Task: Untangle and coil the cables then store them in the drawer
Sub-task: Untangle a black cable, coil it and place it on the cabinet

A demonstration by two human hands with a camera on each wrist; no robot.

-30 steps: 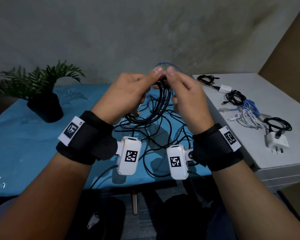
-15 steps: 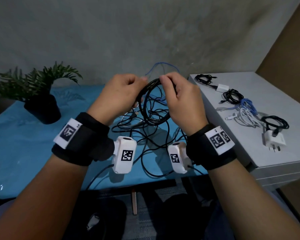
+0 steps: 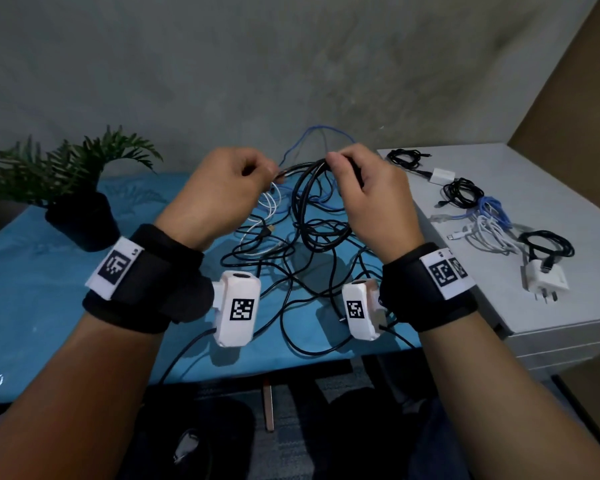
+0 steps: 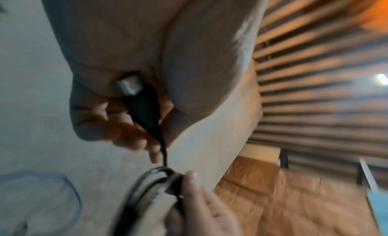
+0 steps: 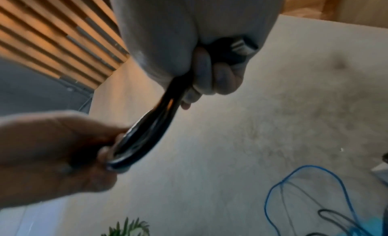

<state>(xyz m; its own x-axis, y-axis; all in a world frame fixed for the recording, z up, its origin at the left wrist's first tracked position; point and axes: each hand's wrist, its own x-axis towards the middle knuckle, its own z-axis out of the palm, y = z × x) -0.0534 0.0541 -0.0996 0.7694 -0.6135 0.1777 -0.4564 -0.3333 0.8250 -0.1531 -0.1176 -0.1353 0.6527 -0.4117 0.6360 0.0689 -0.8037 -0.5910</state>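
I see my right hand (image 3: 371,199) clenched round the black cable coil (image 3: 312,216), lifted above the blue table (image 3: 32,289); my left hand (image 3: 222,192) pinches that cable's plug end (image 4: 134,90); loose cables (image 3: 291,278) sprawl beneath; coiled ones (image 3: 485,216) lie on the grey cabinet (image 3: 551,188).

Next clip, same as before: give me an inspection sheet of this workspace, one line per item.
Surface: blue table; grey cabinet at right.
Job's things: black cable coil held up; sorted bundles on the cabinet.
Clutter: potted plant.
Hands: left hand pinches the coil's plug end; right hand grips the coil.
Cables: tangled black, white and blue leads on the table.
Surroundings: grey wall; no open drawer seen.
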